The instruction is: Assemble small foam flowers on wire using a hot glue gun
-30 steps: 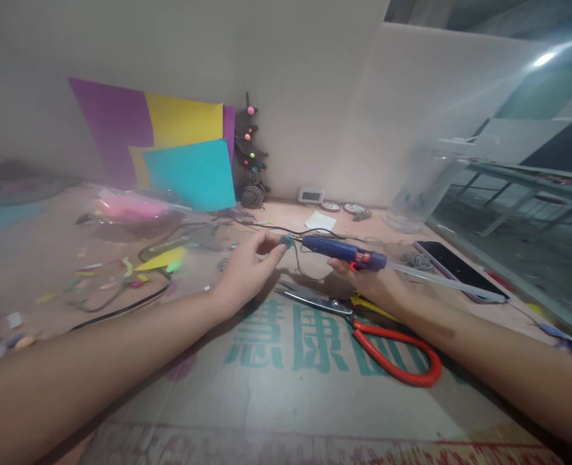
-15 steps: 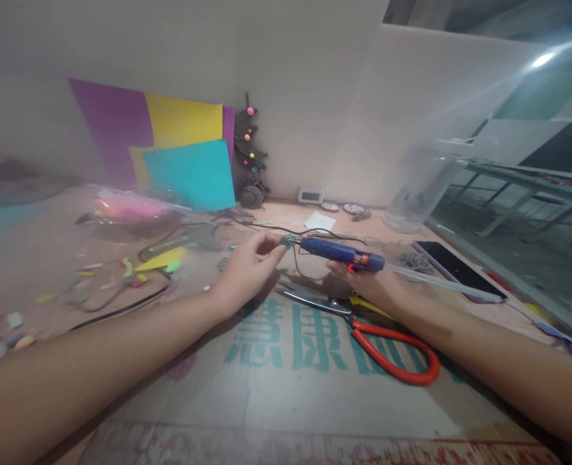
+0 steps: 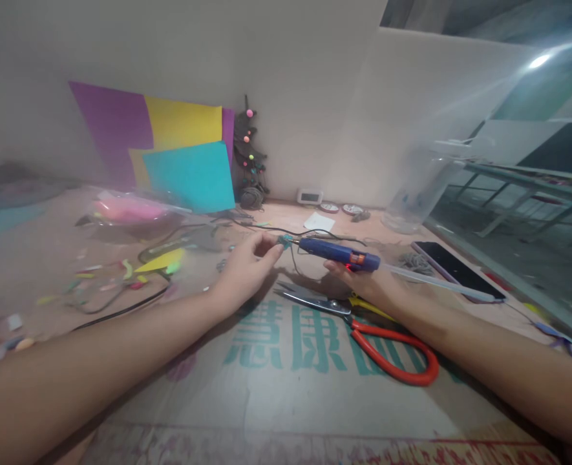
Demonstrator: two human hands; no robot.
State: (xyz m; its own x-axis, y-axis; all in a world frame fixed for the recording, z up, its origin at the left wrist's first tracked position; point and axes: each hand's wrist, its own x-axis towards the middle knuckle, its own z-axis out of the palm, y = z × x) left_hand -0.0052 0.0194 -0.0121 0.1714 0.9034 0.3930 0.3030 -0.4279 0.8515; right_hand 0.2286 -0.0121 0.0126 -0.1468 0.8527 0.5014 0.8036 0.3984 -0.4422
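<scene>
A blue hot glue gun [image 3: 334,252] is in my right hand [image 3: 363,279], which is closed around its handle. A pale glue stick [image 3: 435,279] juts from its back end, and a small red light glows below the body. My left hand [image 3: 254,265] pinches a small teal piece [image 3: 285,240] between thumb and fingers; its exact kind is too small to tell. The gun's metal nozzle points left and meets or nearly meets this piece. A thin dark strand hangs beneath it. Below my hands lie scissors [image 3: 382,342] with red handles, on printed cardboard [image 3: 286,400].
Behind stand coloured sheets [image 3: 189,174], a small dark tree with pompoms [image 3: 251,155] and a little digital display [image 3: 309,196]. To the right are a phone [image 3: 455,271] and a clear plastic jug [image 3: 409,200]. Yellow scraps [image 3: 162,261] and a black cord [image 3: 121,308] lie left.
The glue gun has shifted slightly left, its nozzle still at the teal piece. My left hand keeps its pinch, and the teal piece shows a little more.
</scene>
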